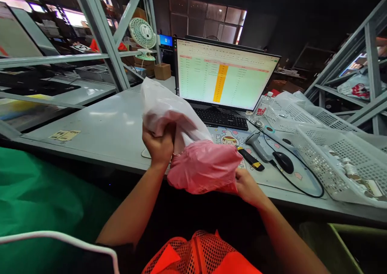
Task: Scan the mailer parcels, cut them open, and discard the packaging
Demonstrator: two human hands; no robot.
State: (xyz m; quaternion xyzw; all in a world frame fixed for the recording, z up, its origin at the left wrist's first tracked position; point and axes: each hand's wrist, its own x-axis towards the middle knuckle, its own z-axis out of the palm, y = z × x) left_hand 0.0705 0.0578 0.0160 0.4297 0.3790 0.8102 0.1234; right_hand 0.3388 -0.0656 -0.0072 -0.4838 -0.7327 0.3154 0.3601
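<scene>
My left hand [159,144] is closed round a white plastic bag [190,120], whose upper end flops up and to the left above the desk edge. A pink plastic bag [205,165] lies against its lower end; whether the two are joined, I cannot tell. With fingers partly hidden behind the pink plastic, my right hand [247,186] pinches that bag's right corner. Both bags are crumpled and held in the air in front of the desk. What is inside them, if anything, does not show.
A monitor [225,74] and keyboard [222,118] stand behind the bags. To the right lie a box cutter [250,159], a barcode scanner [259,145], a mouse [283,162] and white perforated baskets [341,161]. A label sheet [65,135] rests on the desk at left, near a green fan [142,34].
</scene>
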